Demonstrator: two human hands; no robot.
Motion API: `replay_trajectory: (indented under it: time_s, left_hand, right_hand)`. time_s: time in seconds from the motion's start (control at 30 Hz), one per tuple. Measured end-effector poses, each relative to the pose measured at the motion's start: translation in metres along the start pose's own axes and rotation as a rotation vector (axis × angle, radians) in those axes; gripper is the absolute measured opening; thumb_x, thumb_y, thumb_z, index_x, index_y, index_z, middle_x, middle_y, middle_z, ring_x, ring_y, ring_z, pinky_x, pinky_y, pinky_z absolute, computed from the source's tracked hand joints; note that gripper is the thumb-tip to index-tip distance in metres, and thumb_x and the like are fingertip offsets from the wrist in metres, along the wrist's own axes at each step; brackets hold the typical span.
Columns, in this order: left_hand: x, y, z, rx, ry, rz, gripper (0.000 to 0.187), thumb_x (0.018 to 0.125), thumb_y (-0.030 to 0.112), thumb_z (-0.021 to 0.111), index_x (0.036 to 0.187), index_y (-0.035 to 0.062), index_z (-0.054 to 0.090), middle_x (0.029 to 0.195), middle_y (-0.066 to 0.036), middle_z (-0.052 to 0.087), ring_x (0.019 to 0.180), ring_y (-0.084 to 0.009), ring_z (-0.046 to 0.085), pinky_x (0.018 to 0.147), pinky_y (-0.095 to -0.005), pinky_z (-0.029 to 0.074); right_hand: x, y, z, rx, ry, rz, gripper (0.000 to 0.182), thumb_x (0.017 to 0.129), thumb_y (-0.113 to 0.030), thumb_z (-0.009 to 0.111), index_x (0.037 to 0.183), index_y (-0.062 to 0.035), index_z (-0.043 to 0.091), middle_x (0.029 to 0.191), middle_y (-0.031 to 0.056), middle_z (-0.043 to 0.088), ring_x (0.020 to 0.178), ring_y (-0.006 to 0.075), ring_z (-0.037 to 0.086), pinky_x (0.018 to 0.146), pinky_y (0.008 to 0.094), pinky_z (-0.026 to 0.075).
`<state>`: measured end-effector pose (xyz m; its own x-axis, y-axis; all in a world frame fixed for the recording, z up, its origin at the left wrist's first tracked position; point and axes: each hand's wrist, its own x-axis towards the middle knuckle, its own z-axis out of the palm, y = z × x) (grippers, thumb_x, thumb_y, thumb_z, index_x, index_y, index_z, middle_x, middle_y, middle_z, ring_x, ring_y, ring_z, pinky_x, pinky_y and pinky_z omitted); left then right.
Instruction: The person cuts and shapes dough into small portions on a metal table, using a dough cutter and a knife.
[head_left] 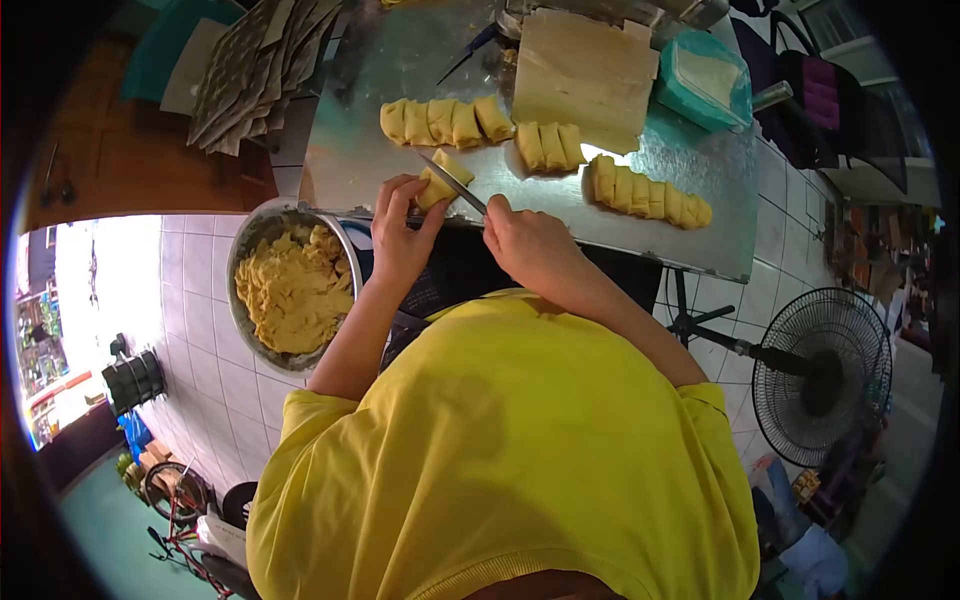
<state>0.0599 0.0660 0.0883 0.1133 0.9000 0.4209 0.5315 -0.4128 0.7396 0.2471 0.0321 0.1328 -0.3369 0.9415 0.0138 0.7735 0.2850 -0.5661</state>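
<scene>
Left hand (402, 228): fingers curled shut around yellow dough piece (443, 178), pinning it at near edge of metal table (720, 210). Right hand (528, 240): closed on handle of knife (455, 184), blade across piece. Beyond: three rows of cut dough pieces (447, 121) on table. Bowl (243, 250) at left holds much uncut dough (293, 290). Judgement: cutting partway done, most of it left.
</scene>
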Motion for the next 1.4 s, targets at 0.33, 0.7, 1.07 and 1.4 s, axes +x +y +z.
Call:
replay_trajectory:
  time_s: [0.33,0.7,1.07,1.4]
  left_hand:
    - [0.002,0.002,-0.002,0.033,-0.091,-0.073,0.034,0.073,0.004,0.072,0.103,0.0017,0.055,0.105,-0.012,0.056,0.082,-0.0234,0.059,0.072,-0.0317,0.049]
    - [-0.002,-0.002,-0.003,0.114,-0.064,0.015,0.031,0.069,0.001,0.070,0.094,0.0025,0.051,0.100,-0.015,0.053,0.085,-0.0342,0.056,0.071,-0.0399,0.048]
    - [0.006,0.028,-0.014,-0.495,0.150,-0.127,0.017,0.076,-0.003,0.055,0.086,0.0044,0.044,0.111,-0.013,0.052,0.091,-0.0257,0.055,0.080,-0.0320,0.046]
    - [0.018,0.094,0.038,-1.094,-0.165,-0.788,0.029,0.090,0.027,0.056,0.070,0.0067,0.051,0.064,-0.005,0.050,0.057,-0.0149,0.050,0.051,-0.0279,0.043]
  right_hand:
    - [0.013,-0.010,-0.003,-0.161,-0.134,0.042,0.016,0.087,-0.013,0.055,0.087,0.0004,0.046,0.058,0.0155,0.062,0.055,0.0310,0.065,0.049,0.0389,0.053]
    - [0.050,-0.003,0.011,-0.177,-0.154,-0.063,0.013,0.081,-0.006,0.052,0.087,0.0048,0.050,0.064,0.0195,0.063,0.063,0.0332,0.067,0.053,0.0400,0.053]
    - [-0.071,0.058,-0.085,0.365,-0.087,0.236,0.022,0.094,-0.028,0.050,0.093,-0.0061,0.052,0.060,0.0120,0.054,0.049,0.0211,0.057,0.047,0.0400,0.046]
    - [-0.146,0.185,-0.136,-0.383,0.338,0.807,0.022,0.087,-0.019,0.054,0.104,-0.0053,0.056,0.090,0.0198,0.063,0.085,0.0383,0.062,0.073,0.0479,0.048]
